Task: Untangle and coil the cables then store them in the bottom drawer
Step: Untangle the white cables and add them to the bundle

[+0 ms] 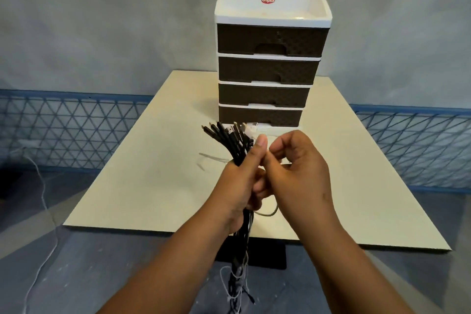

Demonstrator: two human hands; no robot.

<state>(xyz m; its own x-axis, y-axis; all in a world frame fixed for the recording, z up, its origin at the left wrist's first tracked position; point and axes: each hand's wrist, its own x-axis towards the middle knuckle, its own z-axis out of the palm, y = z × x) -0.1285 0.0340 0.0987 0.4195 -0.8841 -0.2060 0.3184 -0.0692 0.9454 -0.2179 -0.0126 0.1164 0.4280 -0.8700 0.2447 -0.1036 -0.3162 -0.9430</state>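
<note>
My left hand (243,181) grips a bundle of several black and white cables (230,139) above the table; their plug ends fan out upward past my thumb. The rest of the bundle hangs down below the table's front edge, tangled near the floor. My right hand (295,173) is right beside the left, its fingers curled and pinching a thin white cable whose loop shows under my palm. A white drawer unit (270,58) with brown drawers stands at the table's far middle. Its bottom drawer (260,115) is pushed in.
The cream table (142,173) stands on a black base over a grey floor. A blue mesh fence (63,132) runs along the wall on both sides. A thin white cord (44,199) trails across the floor at the left.
</note>
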